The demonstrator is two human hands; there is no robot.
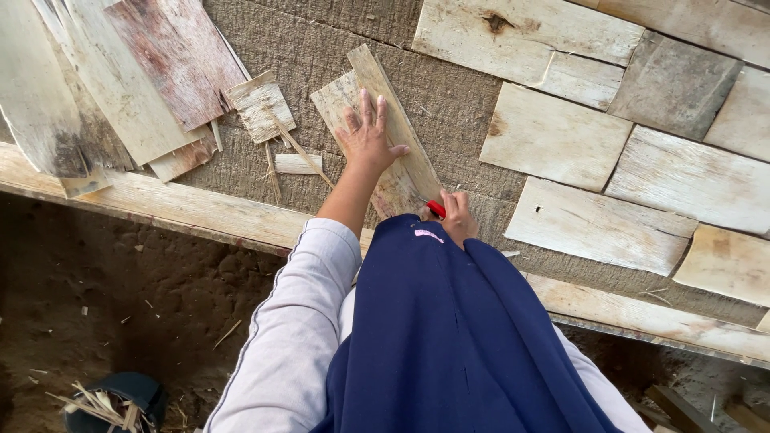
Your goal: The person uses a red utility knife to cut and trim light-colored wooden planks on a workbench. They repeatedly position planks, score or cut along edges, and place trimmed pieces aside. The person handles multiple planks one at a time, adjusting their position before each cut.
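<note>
My left hand [367,138] lies flat, fingers spread, on two overlapping pale wood veneer strips [387,104] that rest on a grey woven mat [449,104]. My right hand [457,215] sits just below the strips' near end, closed around a small red-handled tool [435,208]; its blade is hidden. A dark blue cloth [449,337] hanging from my chest covers most of my right arm. My left sleeve is light grey.
Pale veneer sheets [553,136] lie side by side on the mat at right. A loose pile of veneer pieces [136,80] sits at top left. A wooden beam [176,208] edges the mat; below it is dirt ground [120,297] and a dark shoe [120,393] with splinters.
</note>
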